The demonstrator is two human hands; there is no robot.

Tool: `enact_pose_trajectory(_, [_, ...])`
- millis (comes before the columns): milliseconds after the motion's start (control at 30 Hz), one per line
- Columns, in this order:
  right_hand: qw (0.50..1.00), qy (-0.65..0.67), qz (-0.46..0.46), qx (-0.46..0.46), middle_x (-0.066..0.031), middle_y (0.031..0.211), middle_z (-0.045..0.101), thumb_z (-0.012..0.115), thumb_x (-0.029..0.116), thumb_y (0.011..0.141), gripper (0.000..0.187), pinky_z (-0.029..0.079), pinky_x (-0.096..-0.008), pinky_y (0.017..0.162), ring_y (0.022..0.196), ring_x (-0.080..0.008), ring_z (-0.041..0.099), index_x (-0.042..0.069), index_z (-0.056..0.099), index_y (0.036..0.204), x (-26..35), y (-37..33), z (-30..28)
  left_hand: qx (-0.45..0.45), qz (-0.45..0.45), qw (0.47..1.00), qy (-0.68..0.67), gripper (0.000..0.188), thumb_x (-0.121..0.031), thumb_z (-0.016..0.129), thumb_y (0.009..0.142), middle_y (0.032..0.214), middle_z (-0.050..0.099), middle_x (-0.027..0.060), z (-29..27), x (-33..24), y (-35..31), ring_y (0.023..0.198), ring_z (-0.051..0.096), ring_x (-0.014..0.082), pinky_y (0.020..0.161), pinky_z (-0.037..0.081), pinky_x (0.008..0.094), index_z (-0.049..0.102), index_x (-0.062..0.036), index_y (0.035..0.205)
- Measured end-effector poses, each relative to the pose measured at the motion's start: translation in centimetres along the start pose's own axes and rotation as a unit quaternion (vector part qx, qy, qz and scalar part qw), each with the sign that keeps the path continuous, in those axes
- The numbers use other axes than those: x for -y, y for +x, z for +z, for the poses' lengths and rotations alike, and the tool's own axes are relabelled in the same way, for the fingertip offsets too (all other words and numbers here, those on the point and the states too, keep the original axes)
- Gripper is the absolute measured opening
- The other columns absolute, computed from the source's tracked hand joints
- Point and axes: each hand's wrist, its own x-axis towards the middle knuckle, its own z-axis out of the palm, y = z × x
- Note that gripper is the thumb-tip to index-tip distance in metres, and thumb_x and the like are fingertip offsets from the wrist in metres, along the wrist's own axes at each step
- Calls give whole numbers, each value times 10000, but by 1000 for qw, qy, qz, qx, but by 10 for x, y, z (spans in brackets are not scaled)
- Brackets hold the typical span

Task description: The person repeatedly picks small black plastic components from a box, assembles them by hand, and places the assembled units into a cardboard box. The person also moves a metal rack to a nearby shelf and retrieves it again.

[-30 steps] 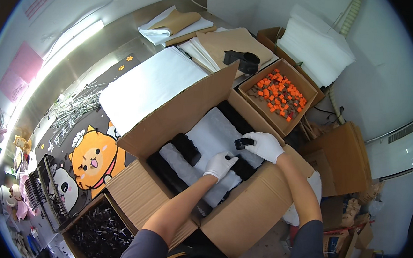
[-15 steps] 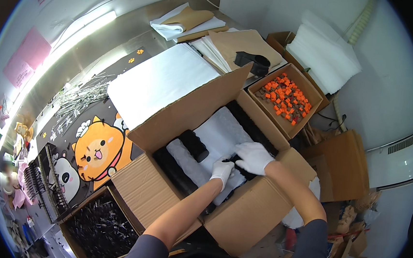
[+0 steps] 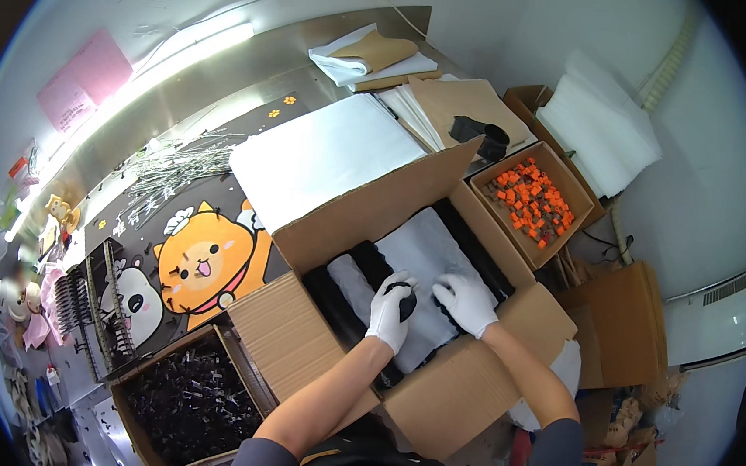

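Holding black bundle (image 3: 408, 305) in curled left hand (image 3: 389, 313), with right hand (image 3: 468, 306) loosely bent, cannot tell if empty. Probably light, soft; best gripped round middle.

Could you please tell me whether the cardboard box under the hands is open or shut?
The cardboard box is open: its flaps are raised or spread outward, and pale sheeting and black items show inside.
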Motion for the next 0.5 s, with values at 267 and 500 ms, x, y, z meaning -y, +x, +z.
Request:
enact_pose_trajectory(267, [934,183,191,241,-144,1021,688,685,178,825,319,524,-373,818,934,-277,666,20,633,1097,38,22,-7,32,97,963,248,523,-189,543,967,1424,456,121,-17,-32,-84,1310,437,221,1125,298,340,383,-2,1429])
enact_pose_trajectory(500, [985,33,111,125,-232,1075,642,726,211,790,507,483,-462,885,1039,-403,593,4,548,1217,30,20,58,82,42,947,307,265,-55,488,941,1101,650,146,-82,-102,-194,1044,622,211,967,469,330,596,47,1161])
